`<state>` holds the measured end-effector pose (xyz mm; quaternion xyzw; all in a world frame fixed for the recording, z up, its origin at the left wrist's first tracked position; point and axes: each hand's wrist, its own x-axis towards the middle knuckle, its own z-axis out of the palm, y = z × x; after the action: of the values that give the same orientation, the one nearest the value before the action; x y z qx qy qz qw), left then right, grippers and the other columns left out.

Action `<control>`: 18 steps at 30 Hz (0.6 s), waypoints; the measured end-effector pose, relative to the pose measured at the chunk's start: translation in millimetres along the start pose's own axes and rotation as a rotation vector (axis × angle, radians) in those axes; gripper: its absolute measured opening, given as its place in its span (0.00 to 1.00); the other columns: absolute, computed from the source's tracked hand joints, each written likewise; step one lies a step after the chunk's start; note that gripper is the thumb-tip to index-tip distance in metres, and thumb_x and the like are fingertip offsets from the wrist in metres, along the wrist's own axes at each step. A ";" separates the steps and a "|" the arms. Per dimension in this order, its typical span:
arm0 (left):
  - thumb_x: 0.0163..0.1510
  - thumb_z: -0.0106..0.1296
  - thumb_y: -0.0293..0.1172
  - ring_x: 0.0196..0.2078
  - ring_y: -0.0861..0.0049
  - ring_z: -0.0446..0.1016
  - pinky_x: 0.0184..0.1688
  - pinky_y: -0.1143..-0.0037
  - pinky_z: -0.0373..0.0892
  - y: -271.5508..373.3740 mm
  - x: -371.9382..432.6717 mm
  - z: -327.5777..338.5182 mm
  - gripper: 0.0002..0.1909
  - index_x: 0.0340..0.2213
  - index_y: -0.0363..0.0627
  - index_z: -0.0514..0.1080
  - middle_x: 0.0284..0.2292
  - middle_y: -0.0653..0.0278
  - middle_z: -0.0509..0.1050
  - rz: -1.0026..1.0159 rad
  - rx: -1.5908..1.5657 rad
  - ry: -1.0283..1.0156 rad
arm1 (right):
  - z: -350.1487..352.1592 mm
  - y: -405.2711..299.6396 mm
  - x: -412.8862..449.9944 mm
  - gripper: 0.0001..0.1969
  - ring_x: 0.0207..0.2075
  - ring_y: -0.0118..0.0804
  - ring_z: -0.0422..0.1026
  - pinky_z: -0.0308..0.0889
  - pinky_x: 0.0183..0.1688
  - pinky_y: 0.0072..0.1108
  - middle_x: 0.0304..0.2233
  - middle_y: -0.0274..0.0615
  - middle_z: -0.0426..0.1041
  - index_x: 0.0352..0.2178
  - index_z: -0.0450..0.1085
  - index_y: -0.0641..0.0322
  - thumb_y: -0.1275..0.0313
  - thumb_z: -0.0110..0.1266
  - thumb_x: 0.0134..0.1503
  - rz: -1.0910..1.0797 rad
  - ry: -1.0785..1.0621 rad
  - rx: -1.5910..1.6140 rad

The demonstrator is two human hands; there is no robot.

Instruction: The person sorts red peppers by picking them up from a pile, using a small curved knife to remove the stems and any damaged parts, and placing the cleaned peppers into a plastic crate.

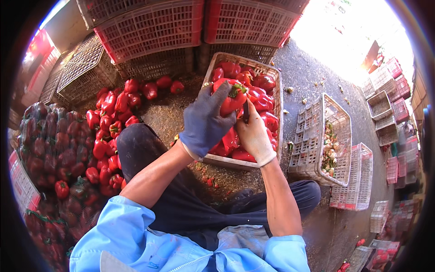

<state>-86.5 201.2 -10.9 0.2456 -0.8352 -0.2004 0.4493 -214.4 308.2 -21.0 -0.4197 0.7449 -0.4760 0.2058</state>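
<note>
My left hand point(209, 117), in a blue-grey work glove, grips a red bell pepper point(234, 102) with its green stem facing right. A white knit glove covers my right hand point(255, 132), which is closed on a dark tool, probably a small knife point(245, 110), at the pepper's side. Its tip is hidden. Both hands are above a plastic crate point(279, 102) filled with red bell peppers point(264, 102).
Loose red peppers point(108, 125) lie in a heap at the left, beside mesh sacks of peppers point(56, 136). Slatted crates point(149, 30) are stacked ahead. At the right, a tilted crate point(307, 136) holds cut pepper cores point(329, 149). More crates point(379, 105) stand farther right.
</note>
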 end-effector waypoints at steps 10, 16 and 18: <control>0.55 0.66 0.28 0.43 0.79 0.78 0.50 0.77 0.75 -51.0 37.1 -11.8 0.31 0.58 0.30 0.69 0.45 0.58 0.80 -0.672 -0.972 0.139 | 6.4 21.5 -57.2 0.23 0.45 0.47 0.80 0.73 0.50 0.33 0.43 0.53 0.81 0.61 0.69 0.63 0.75 0.54 0.64 0.221 -0.083 -0.050; 0.57 0.65 0.30 0.49 0.77 0.77 0.53 0.75 0.75 -25.0 20.1 -10.8 0.33 0.60 0.30 0.67 0.48 0.58 0.79 -0.705 -0.850 -0.291 | -37.5 13.7 -8.7 0.19 0.23 0.13 0.68 0.61 0.22 0.12 0.30 0.25 0.76 0.55 0.75 0.61 0.64 0.63 0.66 0.111 -0.014 0.441; 0.57 0.65 0.29 0.48 0.78 0.77 0.53 0.75 0.74 -22.7 14.4 -7.0 0.31 0.59 0.32 0.68 0.48 0.60 0.79 -0.636 -0.822 -0.363 | -37.7 3.8 2.8 0.20 0.23 0.14 0.70 0.64 0.21 0.13 0.30 0.26 0.77 0.52 0.76 0.61 0.62 0.65 0.65 0.024 -0.008 0.404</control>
<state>-82.2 173.8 -10.5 0.2515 -0.6370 -0.6751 0.2741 -244.2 326.8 -6.8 -0.3629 0.6383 -0.6118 0.2942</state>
